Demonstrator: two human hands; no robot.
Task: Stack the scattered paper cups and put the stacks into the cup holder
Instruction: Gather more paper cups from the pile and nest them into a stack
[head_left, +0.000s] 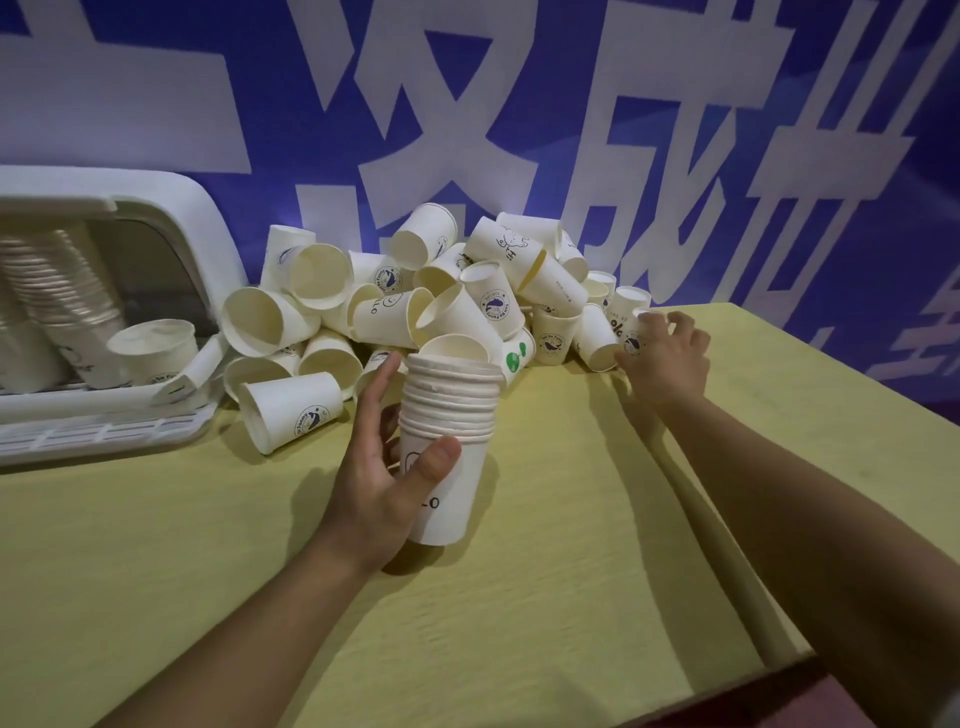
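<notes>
A stack of paper cups (449, 441) is held at the centre of the frame, mouths upward and tilted slightly, above the yellow table (519, 623). The left hand (387, 467) is wrapped round its lower part: the thumb is pressed against the front of the bottom cup, the fingers are curved behind it, so the grip is clamped on the stack. About a dozen rims are seen nested at the top.

The right hand (662, 358) is stretched out to the right of centre, at the right edge of the cup pile (441, 306). Its fingers are curled over a single cup (631, 317) standing mouth down there; the grip is closed round that cup.

The pile is heaped against the blue banner (675, 130) with large white characters, in the middle of the frame. Cups are lying on their sides, upside down and leaning on one another; several carry a round blue logo, one a green mark.

The cup holder (197, 218), a white plastic case, is seen at the left of the frame, resting on the table beside the pile. Stacks of cups (67, 301) are leaning inside it, and one more cup is standing near its opening.
</notes>
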